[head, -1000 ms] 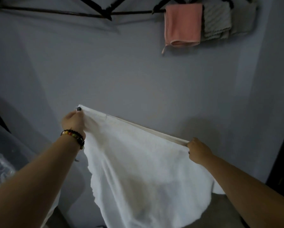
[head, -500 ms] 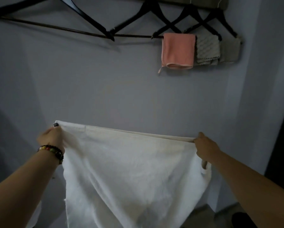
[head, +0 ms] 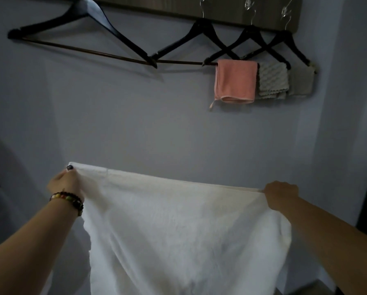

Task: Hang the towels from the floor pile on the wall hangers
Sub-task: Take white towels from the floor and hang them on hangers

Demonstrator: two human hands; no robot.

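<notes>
Both hands, left hand (head: 66,184) and right hand (head: 281,193), pinch the white towel (head: 178,231) taut by its top corners; far above, black hangers (head: 199,39) carry a pink cloth (head: 234,80) and grey cloths (head: 273,80).

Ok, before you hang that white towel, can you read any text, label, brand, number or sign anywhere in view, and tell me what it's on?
No readable text anywhere in this view.
White towel, held stretched between the left hand and right hand: no tag or print showing.
Pink towel and the two grey cloths beside it: plain, only a small loop at the pink one's corner.
Black hangers and wooden rail: no markings visible.
</notes>
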